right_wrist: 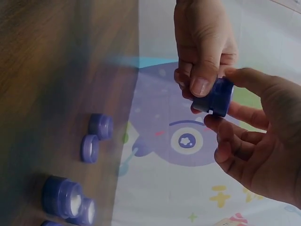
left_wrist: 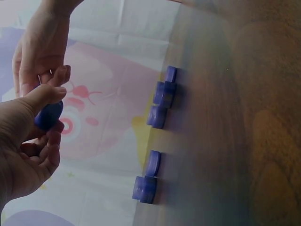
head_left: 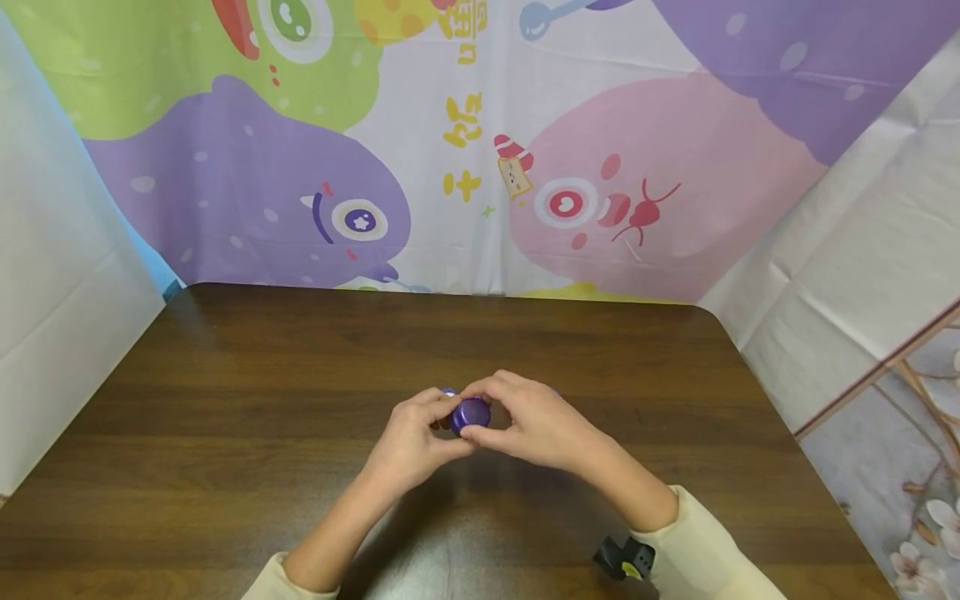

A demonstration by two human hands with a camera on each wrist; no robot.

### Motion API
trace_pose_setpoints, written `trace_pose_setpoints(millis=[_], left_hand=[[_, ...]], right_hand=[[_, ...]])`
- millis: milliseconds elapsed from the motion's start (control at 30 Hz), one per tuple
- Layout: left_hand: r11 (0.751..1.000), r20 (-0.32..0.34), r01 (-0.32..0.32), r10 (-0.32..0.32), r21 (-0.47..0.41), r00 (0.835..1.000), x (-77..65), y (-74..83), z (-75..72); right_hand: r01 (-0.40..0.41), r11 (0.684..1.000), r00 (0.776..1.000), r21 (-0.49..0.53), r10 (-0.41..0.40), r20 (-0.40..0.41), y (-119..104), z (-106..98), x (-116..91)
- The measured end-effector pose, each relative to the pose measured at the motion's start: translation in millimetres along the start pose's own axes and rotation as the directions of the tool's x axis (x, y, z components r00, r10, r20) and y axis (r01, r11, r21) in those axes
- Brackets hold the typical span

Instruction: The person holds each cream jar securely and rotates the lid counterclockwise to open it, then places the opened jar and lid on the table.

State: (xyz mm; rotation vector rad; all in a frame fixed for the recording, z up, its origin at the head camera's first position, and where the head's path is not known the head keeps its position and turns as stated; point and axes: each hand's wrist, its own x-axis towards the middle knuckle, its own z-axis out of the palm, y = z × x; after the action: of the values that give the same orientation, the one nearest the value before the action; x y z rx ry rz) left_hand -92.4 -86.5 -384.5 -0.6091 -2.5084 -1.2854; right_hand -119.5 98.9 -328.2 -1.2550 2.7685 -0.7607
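A small purple jar with a round lid (head_left: 471, 414) is held up between both hands over the middle of the table. My left hand (head_left: 408, 437) pinches the jar body between thumb and fingers, as the right wrist view shows. From the other side, my right hand (head_left: 536, 423) grips the lid end by its rim with thumb and fingertips. Lid and body sit together in the right wrist view, with a narrow gap between them; whether the lid is fully seated, I cannot tell.
Beyond the hands, several more purple jars (left_wrist: 164, 95) and loose caps (left_wrist: 153, 163) stand on the brown wooden table (head_left: 247, 358). The right wrist view shows another jar (right_wrist: 100, 126) beside a cap (right_wrist: 89, 149). A cartoon-printed cloth (head_left: 450, 250) hangs behind the table.
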Motion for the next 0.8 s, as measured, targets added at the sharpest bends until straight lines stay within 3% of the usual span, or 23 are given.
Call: trace_pose_setpoints(millis=[333, 600, 800], left_hand=[[0.998, 0.005, 0.046, -0.046, -0.036, 0.999, -0.9, 0.5, 2.1], [1.000, -0.030, 0.011, -0.012, -0.015, 0.999, -0.3, 0.3, 5.3], [0.999, 0.013, 0.006, -0.005, -0.040, 1.000, -1.0, 0.0, 2.5]], right_hand=[[0.060, 0.995, 0.997, 0.080, -0.064, 0.050, 0.8, -2.0, 1.7], [0.049, 0.997, 0.997, 0.066, -0.053, 0.057, 3.4, -0.3, 1.4], [0.060, 0.996, 0.994, 0.069, -0.066, 0.088, 5.1, -0.2, 0.6]])
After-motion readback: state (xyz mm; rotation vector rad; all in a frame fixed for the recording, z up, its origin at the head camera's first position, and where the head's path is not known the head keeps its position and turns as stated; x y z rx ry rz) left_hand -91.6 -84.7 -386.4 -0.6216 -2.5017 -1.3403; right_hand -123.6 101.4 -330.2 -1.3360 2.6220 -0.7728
